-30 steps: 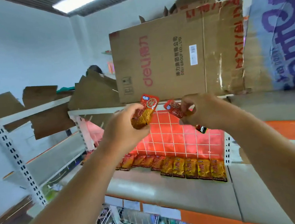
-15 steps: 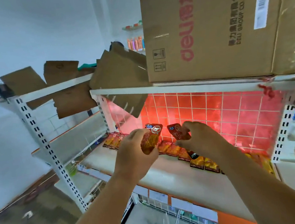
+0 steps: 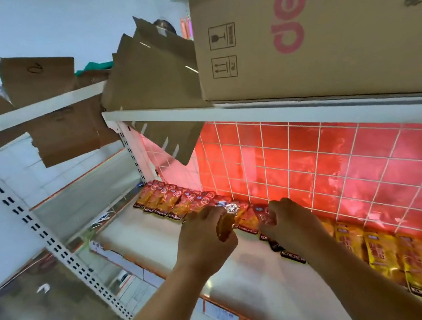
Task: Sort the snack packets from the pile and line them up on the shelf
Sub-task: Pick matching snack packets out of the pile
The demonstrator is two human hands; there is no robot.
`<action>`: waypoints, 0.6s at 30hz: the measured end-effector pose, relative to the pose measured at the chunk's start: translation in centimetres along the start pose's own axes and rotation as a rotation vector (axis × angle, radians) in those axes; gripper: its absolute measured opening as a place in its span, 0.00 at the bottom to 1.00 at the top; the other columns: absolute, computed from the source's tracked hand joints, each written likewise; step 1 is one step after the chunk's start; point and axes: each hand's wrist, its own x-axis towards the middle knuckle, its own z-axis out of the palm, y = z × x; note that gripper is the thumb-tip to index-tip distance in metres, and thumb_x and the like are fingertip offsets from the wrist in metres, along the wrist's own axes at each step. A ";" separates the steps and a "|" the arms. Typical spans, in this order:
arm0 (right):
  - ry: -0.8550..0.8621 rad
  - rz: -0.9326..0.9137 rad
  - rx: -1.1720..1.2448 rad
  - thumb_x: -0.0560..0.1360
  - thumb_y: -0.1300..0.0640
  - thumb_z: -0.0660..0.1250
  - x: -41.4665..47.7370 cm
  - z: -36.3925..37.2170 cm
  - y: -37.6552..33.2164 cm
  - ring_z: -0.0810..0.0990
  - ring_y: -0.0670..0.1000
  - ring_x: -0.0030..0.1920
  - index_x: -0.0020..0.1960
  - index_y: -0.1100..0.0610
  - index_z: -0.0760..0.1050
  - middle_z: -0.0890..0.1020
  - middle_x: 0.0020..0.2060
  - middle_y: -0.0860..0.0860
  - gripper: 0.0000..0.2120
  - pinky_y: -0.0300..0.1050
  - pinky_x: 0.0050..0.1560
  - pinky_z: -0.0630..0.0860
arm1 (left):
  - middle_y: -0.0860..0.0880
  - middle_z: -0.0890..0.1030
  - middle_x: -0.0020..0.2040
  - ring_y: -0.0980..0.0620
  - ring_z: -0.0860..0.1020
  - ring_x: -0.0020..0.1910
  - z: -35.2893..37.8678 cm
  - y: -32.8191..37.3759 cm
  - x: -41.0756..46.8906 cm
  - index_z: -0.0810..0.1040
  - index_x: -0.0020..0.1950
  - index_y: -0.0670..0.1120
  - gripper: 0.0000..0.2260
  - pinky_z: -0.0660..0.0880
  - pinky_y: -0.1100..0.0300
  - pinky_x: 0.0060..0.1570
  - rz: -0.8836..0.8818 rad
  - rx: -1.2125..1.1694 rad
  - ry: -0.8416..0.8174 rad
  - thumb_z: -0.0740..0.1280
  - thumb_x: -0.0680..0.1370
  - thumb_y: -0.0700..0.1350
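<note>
A row of red and yellow snack packets [image 3: 172, 203] lies along the back of the white shelf [image 3: 244, 274], against a red wire-grid backing. My left hand [image 3: 203, 239] grips an orange-red snack packet [image 3: 226, 222] just above the shelf, near the middle of the row. My right hand [image 3: 288, 222] holds a red snack packet [image 3: 263, 214] low over the row, right beside the left one. More yellow packets [image 3: 388, 252] continue the row to the right, partly hidden by my right forearm.
A big cardboard box [image 3: 321, 29] sits on the upper shelf [image 3: 252, 113] close overhead. Flattened cardboard pieces [image 3: 152, 69] lean and hang at the left. A perforated white upright [image 3: 42, 231] stands at the left, with lower shelves below.
Both hands came down from in front of the upper shelf to the packet row on the shelf, still holding their packets. The view has tilted down and moved closer.
</note>
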 end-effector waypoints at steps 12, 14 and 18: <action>0.033 0.063 0.085 0.69 0.34 0.68 1.9 5.1 1.9 0.78 0.42 0.38 0.47 0.44 0.73 0.79 0.38 0.42 0.16 0.42 0.40 0.78 | 0.58 0.79 0.44 0.53 0.75 0.42 8.0 -2.8 4.6 0.79 0.48 0.55 0.11 0.76 0.54 0.43 0.104 0.031 0.001 0.67 0.69 0.56; 0.040 0.090 0.074 0.70 0.34 0.69 2.3 5.4 2.1 0.77 0.44 0.39 0.45 0.44 0.71 0.77 0.37 0.42 0.16 0.40 0.35 0.72 | 0.56 0.81 0.44 0.50 0.77 0.43 9.3 -3.6 5.5 0.78 0.48 0.55 0.12 0.75 0.55 0.42 0.141 0.017 0.022 0.68 0.68 0.57; 0.052 0.137 0.012 0.71 0.34 0.68 3.3 6.6 2.2 0.77 0.46 0.38 0.45 0.46 0.69 0.76 0.38 0.43 0.17 0.42 0.34 0.70 | 0.54 0.82 0.46 0.45 0.78 0.46 11.0 -4.7 7.6 0.77 0.49 0.54 0.14 0.76 0.52 0.44 0.153 0.052 -0.064 0.63 0.70 0.60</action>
